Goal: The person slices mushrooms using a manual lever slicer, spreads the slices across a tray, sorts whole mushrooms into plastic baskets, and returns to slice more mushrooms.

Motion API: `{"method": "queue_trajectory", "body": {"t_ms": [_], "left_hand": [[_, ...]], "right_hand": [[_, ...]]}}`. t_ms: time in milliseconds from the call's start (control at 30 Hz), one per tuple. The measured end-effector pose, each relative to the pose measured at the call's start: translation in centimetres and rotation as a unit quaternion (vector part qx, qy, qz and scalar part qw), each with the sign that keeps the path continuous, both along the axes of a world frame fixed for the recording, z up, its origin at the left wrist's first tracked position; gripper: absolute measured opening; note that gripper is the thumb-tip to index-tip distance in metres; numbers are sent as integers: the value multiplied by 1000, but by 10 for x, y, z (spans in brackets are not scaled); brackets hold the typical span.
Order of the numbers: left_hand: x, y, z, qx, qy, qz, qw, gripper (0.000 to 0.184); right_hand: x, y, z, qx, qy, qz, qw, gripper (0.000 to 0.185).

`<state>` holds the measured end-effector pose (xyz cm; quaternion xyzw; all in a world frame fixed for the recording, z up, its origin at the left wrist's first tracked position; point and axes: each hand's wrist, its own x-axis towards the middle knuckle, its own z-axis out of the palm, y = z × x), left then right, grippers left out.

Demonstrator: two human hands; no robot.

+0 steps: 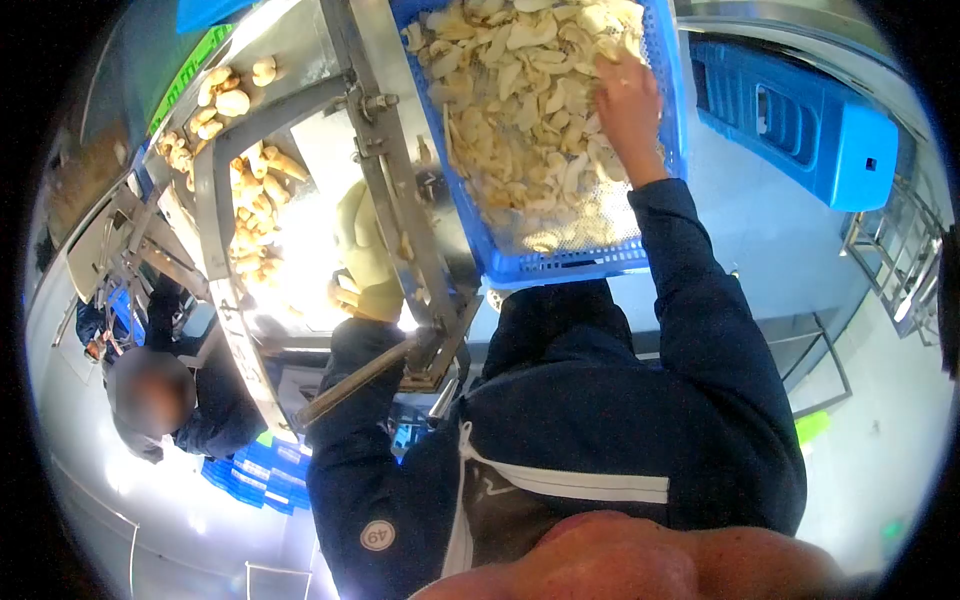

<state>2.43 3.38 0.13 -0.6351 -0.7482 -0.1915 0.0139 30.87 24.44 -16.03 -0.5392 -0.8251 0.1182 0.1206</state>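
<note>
My bare right hand [630,105] rests on pale sliced pieces [520,120], perhaps mushroom, near the right side of a blue perforated basket [675,120]. Its fingers look slightly apart, with no piece clearly gripped. My left hand [367,245], in a pale yellowish glove, is beside the metal frame of a machine [395,180], over a brightly lit surface. Glare and the frame obscure its fingers, so its grip is unclear. Small pale pieces [345,294] show at its lower left edge. Whole pale mushroom-like pieces [258,195] lie farther left.
A curved metal bar [213,215] crosses the left side. Below it, at the far left, is another person in dark clothing [222,405]. A blue plastic crate or stool [800,125] stands right of the basket, with metal racks [895,270] beyond it.
</note>
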Motion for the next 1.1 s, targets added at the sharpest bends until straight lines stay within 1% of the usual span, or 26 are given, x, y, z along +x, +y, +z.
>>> {"method": "queue_trajectory", "body": {"t_ms": [67,100,133,167,233,267,367,467,567,667,767,833,867,900,1000,1100], "left_hand": [[1,0,3,-28,11,14,999,47],[-1,-1,2,-21,20,5,1000,46],[-3,-2,-1,-11,29,-5,1000,46],[-3,-4,-3,-3,36,-13,999,46],[1,1,7,-2,6,-18,1000,46],[3,3,10,0,-9,-21,1000,47],[0,0,1,2,11,-10,1000,48],[4,-4,1,-3,15,-6,1000,47],[2,0,2,-10,11,-12,1000,48],[-9,-13,-18,14,40,-14,999,48],[4,1,-1,27,65,-36,997,47],[11,6,9,27,50,-36,998,46],[12,7,10,26,36,-35,998,45],[11,5,6,25,49,-34,998,45],[0,-5,-3,18,75,-31,997,45],[-1,-5,-5,22,66,-30,997,45]], "right_hand": [[7,-2,-5,-20,18,-20,999,46],[8,-2,-7,-27,28,-34,999,46],[11,-4,-9,-36,16,9,999,44],[18,-7,-14,-47,12,-22,999,43],[23,-9,-12,-71,6,-77,994,40],[25,-11,-12,-85,22,-90,992,38],[13,-1,12,-1,31,-12,999,39],[5,-13,18,-5,-23,-14,1000,35],[-1,-45,-14,-90,53,70,992,29],[-23,-70,-6,-199,152,59,966,29],[-59,-68,-12,-160,203,130,957,31],[-90,-55,3,-91,178,141,970,37],[-109,-54,3,-41,150,150,976,39],[-126,-54,2,10,120,158,980,40],[-152,-65,-1,-13,59,210,976,49],[-129,-120,-16,-4,-17,267,964,59]]}}
